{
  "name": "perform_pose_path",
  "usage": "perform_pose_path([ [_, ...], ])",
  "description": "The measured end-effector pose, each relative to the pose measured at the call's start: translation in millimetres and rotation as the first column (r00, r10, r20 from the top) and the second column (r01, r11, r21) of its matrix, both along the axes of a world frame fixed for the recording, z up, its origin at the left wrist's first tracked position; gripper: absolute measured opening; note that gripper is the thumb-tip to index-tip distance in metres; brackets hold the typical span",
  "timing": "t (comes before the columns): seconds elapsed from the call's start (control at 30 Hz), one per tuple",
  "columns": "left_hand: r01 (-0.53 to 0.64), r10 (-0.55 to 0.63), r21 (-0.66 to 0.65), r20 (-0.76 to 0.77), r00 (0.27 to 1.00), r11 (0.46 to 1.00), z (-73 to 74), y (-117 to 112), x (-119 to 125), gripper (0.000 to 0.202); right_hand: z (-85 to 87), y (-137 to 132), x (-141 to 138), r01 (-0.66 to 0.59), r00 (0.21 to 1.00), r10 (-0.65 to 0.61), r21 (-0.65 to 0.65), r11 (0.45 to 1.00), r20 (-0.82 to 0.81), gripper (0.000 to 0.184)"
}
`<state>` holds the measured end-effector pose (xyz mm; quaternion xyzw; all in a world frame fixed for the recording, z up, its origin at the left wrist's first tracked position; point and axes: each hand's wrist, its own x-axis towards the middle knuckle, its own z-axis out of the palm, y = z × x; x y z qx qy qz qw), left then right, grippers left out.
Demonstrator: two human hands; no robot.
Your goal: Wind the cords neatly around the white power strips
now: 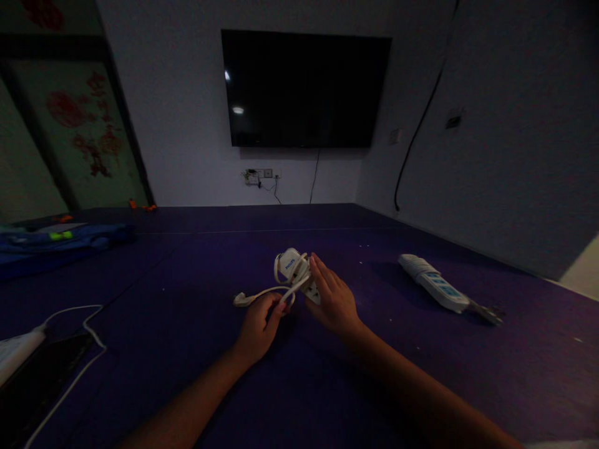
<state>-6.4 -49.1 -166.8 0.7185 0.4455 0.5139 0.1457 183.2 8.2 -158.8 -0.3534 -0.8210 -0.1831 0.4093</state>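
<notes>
A white power strip [291, 260] with blue lettering on one end is gripped by my right hand [334, 299], whose fingers lie along its side. Its white cord [299, 284] passes around the strip in loops. Lower and to the left, my left hand [259, 324] pinches a length of that cord between thumb and fingers. The cord's plug end [241, 300] lies just left of my left hand, over the dark purple surface [201, 337]. Part of the strip is hidden behind the cord and my right fingers.
A second power strip [435, 284], wrapped in its cord, lies to the right. At lower left are a dark flat device [47, 374], a white power strip [21, 349] and a white cable [96, 340]. Blue fabric [88, 240] sits at far left. A television [306, 90] hangs ahead.
</notes>
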Motion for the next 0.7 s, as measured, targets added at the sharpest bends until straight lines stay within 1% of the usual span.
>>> perform_pose_path([
  [0.07, -0.022, 0.022, 0.004, 0.035, 0.999, 1.000, 1.2, -2.1, -0.2, 0.025, -0.1, 1.3, 0.4, 0.014, 0.999, -0.015, 0.024, 1.000, 0.035, 0.096],
  [0.13, -0.066, 0.064, 0.037, 0.072, 0.995, 0.997, 3.0, -4.1, -0.6, 0.024, -0.8, 2.0, 0.5, 0.021, 0.998, -0.024, 0.051, 0.998, 0.066, 0.099],
  [0.23, -0.148, 0.136, 0.095, 0.122, 0.983, 0.984, 5.5, -5.9, -2.2, 0.025, -1.6, 2.1, 0.8, 0.007, 0.995, -0.016, 0.078, 0.997, 0.103, 0.095],
  [0.3, -0.199, 0.182, 0.103, 0.154, 0.971, 0.975, 6.2, -5.5, -4.1, 0.026, -1.4, 2.3, 1.5, 0.005, 0.993, -0.015, 0.086, 0.996, 0.114, 0.090],
  [0.53, -0.312, 0.278, 0.052, 0.334, 0.901, 0.949, 5.8, 6.7, -13.6, 0.031, 2.5, 12.7, 11.5, -0.005, 0.995, -0.007, 0.123, 0.992, 0.098, 0.081],
  [0.63, -0.325, 0.296, 0.004, 0.402, 0.866, 0.946, 8.3, 10.3, -15.9, 0.034, 2.7, 17.6, 17.4, -0.028, 0.995, 0.018, 0.115, 0.993, 0.094, 0.075],
  [0.7, -0.326, 0.303, -0.020, 0.431, 0.850, 0.945, 9.8, 11.6, -17.4, 0.035, 1.3, 19.4, 19.9, -0.044, 0.995, 0.033, 0.121, 0.992, 0.090, 0.074],
])
